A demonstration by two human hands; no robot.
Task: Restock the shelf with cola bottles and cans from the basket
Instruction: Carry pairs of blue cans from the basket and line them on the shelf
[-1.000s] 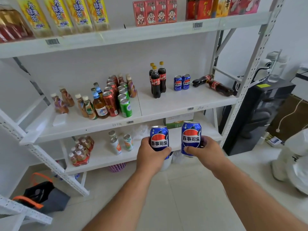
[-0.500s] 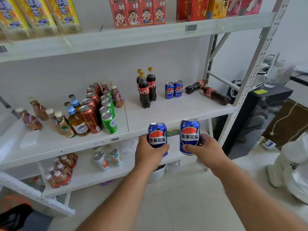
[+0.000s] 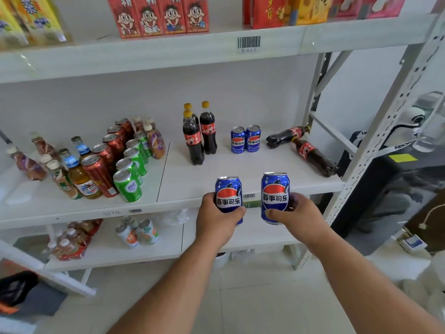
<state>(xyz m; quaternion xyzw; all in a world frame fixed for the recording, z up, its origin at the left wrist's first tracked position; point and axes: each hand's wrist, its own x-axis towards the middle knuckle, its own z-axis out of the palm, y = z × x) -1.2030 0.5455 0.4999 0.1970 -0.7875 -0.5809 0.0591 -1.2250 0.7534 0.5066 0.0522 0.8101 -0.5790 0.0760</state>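
Cola cans, two blue ones, are being held upright in front of the middle shelf [image 3: 252, 182], at its front edge. Left hand [image 3: 218, 219] is wrapping its grip around the lower half of the left can [image 3: 228, 196], thumb across the front of it. Right hand [image 3: 302, 216] is clamping its grip on the right can [image 3: 275, 196], thumb low on the front, fingers behind. Both cans are sitting side by side, apart, with a barcode tag on the shelf edge showing between them.

On the shelf behind: two more blue cans [image 3: 245, 139] are standing together near the back; three upright cola bottles [image 3: 198, 132] with yellow caps are standing just left of them; two cola bottles [image 3: 303, 147] are lying on their sides at the right end. Left section is carrying rows of red cans [image 3: 106, 160], green cans [image 3: 131, 174] and tea bottles [image 3: 72, 175]. Top shelf is carrying red cartons [image 3: 157, 16]. Lower shelf is holding two light-coloured cans [image 3: 138, 233] and a wrapped pack of bottles [image 3: 72, 239].
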